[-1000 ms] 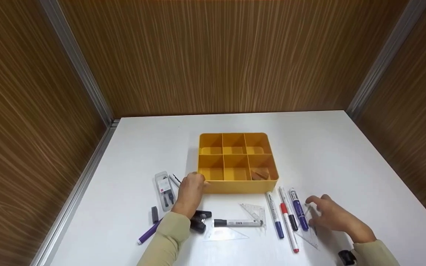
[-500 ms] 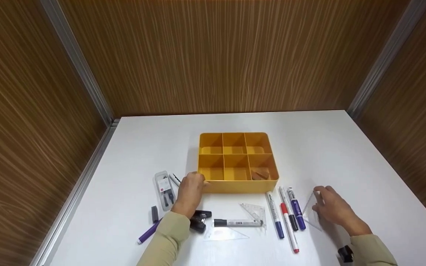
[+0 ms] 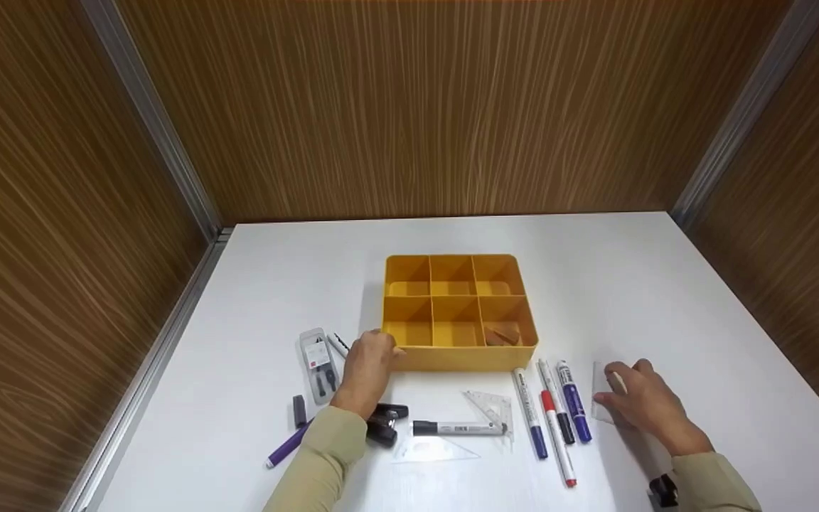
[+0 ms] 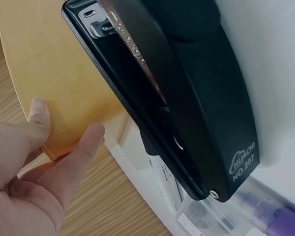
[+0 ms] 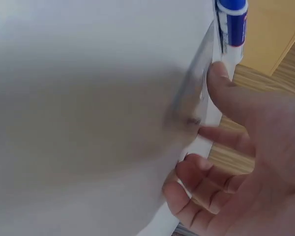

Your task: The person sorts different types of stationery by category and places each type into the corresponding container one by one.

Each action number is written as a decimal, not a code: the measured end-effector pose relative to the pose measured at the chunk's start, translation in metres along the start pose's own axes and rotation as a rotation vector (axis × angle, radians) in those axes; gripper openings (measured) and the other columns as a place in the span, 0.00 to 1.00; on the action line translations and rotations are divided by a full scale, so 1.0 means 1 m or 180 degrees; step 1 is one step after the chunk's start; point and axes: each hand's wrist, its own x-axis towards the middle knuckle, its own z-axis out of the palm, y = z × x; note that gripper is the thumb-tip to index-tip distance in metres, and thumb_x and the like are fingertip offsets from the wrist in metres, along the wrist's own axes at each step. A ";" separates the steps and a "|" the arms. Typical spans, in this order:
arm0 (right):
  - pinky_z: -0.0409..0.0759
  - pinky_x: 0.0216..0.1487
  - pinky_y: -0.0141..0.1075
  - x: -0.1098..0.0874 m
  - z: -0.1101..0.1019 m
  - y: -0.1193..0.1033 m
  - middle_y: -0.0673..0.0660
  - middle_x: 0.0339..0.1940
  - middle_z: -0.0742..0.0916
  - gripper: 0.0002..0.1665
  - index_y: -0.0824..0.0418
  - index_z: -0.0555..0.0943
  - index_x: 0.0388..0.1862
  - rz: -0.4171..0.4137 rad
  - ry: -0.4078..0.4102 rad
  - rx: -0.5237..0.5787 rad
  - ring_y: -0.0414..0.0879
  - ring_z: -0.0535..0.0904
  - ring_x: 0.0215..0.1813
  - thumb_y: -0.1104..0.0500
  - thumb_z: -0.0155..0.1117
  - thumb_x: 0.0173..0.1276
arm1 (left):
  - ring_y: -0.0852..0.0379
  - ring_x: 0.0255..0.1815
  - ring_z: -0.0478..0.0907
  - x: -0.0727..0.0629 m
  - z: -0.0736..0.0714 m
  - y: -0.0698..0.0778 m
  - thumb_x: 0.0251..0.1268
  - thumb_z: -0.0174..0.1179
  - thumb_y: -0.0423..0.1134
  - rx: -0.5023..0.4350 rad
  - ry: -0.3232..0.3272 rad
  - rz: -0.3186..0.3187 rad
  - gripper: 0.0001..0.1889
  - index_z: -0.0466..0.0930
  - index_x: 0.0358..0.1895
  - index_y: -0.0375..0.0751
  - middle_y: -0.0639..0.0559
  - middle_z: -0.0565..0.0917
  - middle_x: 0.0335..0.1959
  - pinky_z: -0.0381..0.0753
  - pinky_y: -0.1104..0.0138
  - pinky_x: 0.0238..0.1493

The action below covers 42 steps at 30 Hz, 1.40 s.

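My left hand point(image 3: 367, 373) grips the front left corner of a yellow six-compartment box point(image 3: 463, 359). In the left wrist view its thumb and fingers sit on either side of the box's corner, beside a black stapler point(image 4: 196, 98). My right hand point(image 3: 648, 402), at the right of the table, pinches a clear set square point(image 3: 598, 380) between thumb and index finger. The right wrist view shows the set square point(image 5: 194, 83) tilted up on edge, its lower part blurred; the other fingers curl loosely. A blue-purple marker point(image 3: 573, 402) lies just left of it.
Small brown pieces point(image 3: 502, 336) lie in the box's front right compartment. In front are a black-capped marker point(image 3: 463, 428), two more clear set squares and several markers. At left lie a clear plastic case point(image 3: 319, 366), a grey block point(image 3: 299, 411) and a purple marker point(image 3: 287, 448).
My right hand has closed its fingers on the set square, drawn it right, away from the markers, and turned it. The left hand stays on the box.
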 end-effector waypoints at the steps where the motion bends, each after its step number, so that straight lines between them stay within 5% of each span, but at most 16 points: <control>1: 0.77 0.31 0.46 0.000 0.000 0.001 0.72 0.42 0.75 0.30 0.67 0.75 0.59 -0.0029 0.0024 0.0005 0.55 0.75 0.34 0.51 0.70 0.64 | 0.50 0.22 0.82 0.000 0.000 0.000 0.49 0.71 0.42 -0.0001 -0.0021 -0.0017 0.12 0.85 0.20 0.36 0.44 0.82 0.20 0.80 0.59 0.24; 9: 0.78 0.38 0.51 -0.003 -0.006 -0.003 0.70 0.40 0.76 0.36 0.75 0.76 0.50 0.0255 -0.0159 -0.0065 0.57 0.74 0.39 0.45 0.72 0.60 | 0.48 0.24 0.84 0.001 -0.001 0.001 0.50 0.70 0.41 -0.0014 -0.0132 -0.0060 0.11 0.87 0.24 0.35 0.43 0.84 0.23 0.82 0.59 0.26; 13: 0.76 0.36 0.47 0.000 -0.008 -0.002 0.68 0.37 0.75 0.31 0.76 0.76 0.44 0.0350 -0.0198 0.0022 0.55 0.73 0.37 0.49 0.73 0.60 | 0.48 0.25 0.84 0.001 -0.001 0.001 0.51 0.70 0.41 -0.0035 -0.0157 -0.0101 0.11 0.87 0.25 0.34 0.43 0.84 0.23 0.83 0.60 0.27; 23: 0.78 0.39 0.49 0.011 -0.013 0.004 0.75 0.39 0.81 0.33 0.83 0.77 0.44 0.0307 -0.0339 0.0231 0.59 0.76 0.38 0.52 0.73 0.58 | 0.47 0.25 0.84 0.001 -0.001 0.000 0.50 0.70 0.42 -0.0006 -0.0130 -0.0067 0.12 0.86 0.23 0.35 0.43 0.83 0.22 0.82 0.58 0.26; 27: 0.73 0.34 0.42 0.011 -0.012 0.003 0.69 0.33 0.82 0.28 0.80 0.80 0.38 0.0301 -0.0326 0.0224 0.55 0.75 0.35 0.53 0.72 0.58 | 0.47 0.25 0.83 0.001 -0.002 -0.001 0.51 0.70 0.42 -0.0040 -0.0164 -0.0080 0.12 0.86 0.24 0.35 0.43 0.83 0.22 0.81 0.58 0.26; 32: 0.64 0.26 0.34 0.011 -0.008 -0.001 0.52 0.18 0.72 0.22 0.64 0.73 0.16 0.0351 -0.0401 0.0280 0.45 0.67 0.24 0.54 0.71 0.59 | 0.47 0.25 0.83 0.000 -0.002 -0.002 0.51 0.70 0.42 -0.0062 -0.0202 -0.0137 0.11 0.86 0.24 0.35 0.44 0.83 0.23 0.81 0.58 0.26; 35: 0.69 0.28 0.37 0.011 -0.008 -0.003 0.55 0.20 0.74 0.21 0.65 0.70 0.23 0.0415 -0.0447 0.0378 0.47 0.69 0.26 0.54 0.70 0.61 | 0.46 0.25 0.84 0.001 -0.002 -0.002 0.50 0.71 0.42 -0.0041 -0.0204 -0.0143 0.12 0.86 0.24 0.35 0.43 0.83 0.23 0.81 0.57 0.26; 39: 0.77 0.39 0.44 0.009 -0.012 -0.002 0.69 0.39 0.80 0.31 0.76 0.68 0.50 0.0404 -0.0535 0.0555 0.54 0.77 0.39 0.53 0.68 0.64 | 0.46 0.25 0.84 0.001 -0.002 -0.001 0.51 0.70 0.42 -0.0066 -0.0236 -0.0172 0.12 0.86 0.24 0.34 0.42 0.84 0.23 0.82 0.58 0.26; 42: 0.78 0.37 0.44 0.010 -0.017 0.000 0.70 0.40 0.81 0.33 0.76 0.66 0.56 0.0309 -0.0623 0.0631 0.53 0.78 0.38 0.55 0.68 0.65 | 0.47 0.25 0.84 0.001 -0.002 0.000 0.51 0.70 0.42 -0.0058 -0.0263 -0.0151 0.12 0.87 0.24 0.34 0.43 0.84 0.23 0.82 0.59 0.26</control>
